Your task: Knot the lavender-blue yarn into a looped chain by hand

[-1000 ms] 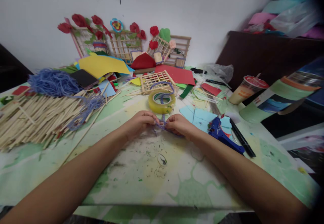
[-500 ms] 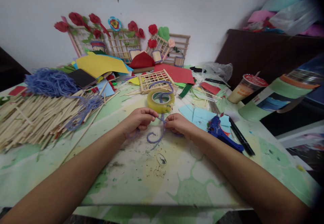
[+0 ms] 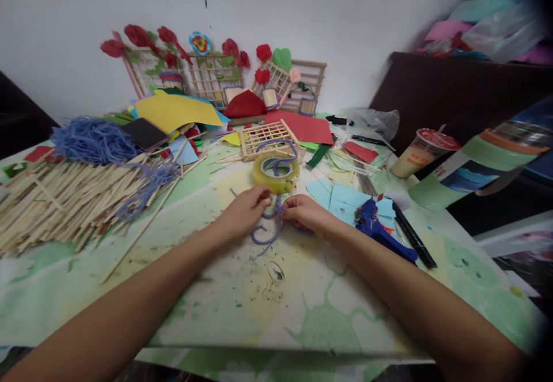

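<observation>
A length of purple yarn (image 3: 264,241) curls on the table between my hands, and more of it runs up through the hole of the yellow tape roll (image 3: 274,185). My right hand (image 3: 307,212) pinches the yarn at a small knot or crossing just in front of the roll. Closed at the fingertips, my left hand (image 3: 245,212) is close by on the left, with yarn on both sides of it; its grip is partly hidden. Behind the roll lies a small lattice of wooden sticks (image 3: 270,135), and yarn loops over its near edge.
To the left are a heap of wooden sticks (image 3: 78,203) and a bundle of purple yarn (image 3: 93,140). A blue glue gun (image 3: 380,232), a drink cup (image 3: 423,151) and a green bottle (image 3: 462,171) stand or lie right. Coloured paper (image 3: 177,108) and flowered lattices (image 3: 216,76) are behind.
My left hand has turned and shifted slightly right and down, and its yarn end now pokes out behind it. My right hand keeps its pinch. The view has shifted slightly.
</observation>
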